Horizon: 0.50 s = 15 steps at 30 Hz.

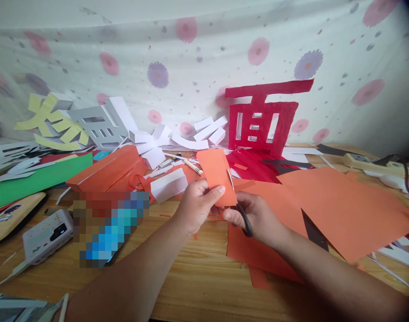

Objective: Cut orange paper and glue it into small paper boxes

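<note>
My left hand (199,203) pinches a small piece of orange paper (215,172) between thumb and fingers and holds it up above the table. My right hand (253,212) is closed round the black handles of a pair of scissors (245,221). One scissor blade shows in front of the paper, along its right edge; the other is hidden behind it. Below and to the right lie large sheets of orange paper (338,205). Small orange scraps are scattered on the wood under my hands.
A red cut-out character (263,127) stands against the flowered curtain (204,58). White paper shapes (150,138), a grey character (100,125) and a yellow one (53,120) are at the back left. An orange folded paper piece (110,167), a power bank (48,235) and a power strip (375,165) also lie here.
</note>
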Tool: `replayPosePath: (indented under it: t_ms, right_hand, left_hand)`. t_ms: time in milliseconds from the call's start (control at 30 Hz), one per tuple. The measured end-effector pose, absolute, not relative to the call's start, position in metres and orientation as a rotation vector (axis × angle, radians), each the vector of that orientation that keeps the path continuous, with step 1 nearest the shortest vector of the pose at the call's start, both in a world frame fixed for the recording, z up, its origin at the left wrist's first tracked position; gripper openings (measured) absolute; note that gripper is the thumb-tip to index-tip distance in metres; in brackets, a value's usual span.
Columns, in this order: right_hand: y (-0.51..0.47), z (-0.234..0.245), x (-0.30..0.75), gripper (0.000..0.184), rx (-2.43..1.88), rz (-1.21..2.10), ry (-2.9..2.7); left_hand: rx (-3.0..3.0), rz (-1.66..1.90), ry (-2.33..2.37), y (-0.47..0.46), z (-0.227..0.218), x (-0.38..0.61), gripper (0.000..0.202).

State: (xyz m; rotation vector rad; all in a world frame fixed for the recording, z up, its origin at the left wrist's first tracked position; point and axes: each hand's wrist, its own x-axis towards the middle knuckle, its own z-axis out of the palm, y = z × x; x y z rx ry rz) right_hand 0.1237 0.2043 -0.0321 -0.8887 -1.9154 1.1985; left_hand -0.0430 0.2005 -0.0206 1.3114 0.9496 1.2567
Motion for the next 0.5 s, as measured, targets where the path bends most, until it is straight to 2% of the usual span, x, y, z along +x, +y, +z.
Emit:
replayPosePath:
  t_ms: [500]
  right_hand:
    - [0.2053, -0.0346, 0.1231, 0.059, -0.939, 1.172, -1.905]
  left_hand:
    - [1.393, 1.195, 0.982, 0.2004, -0.0234, -0.0438, 0.026]
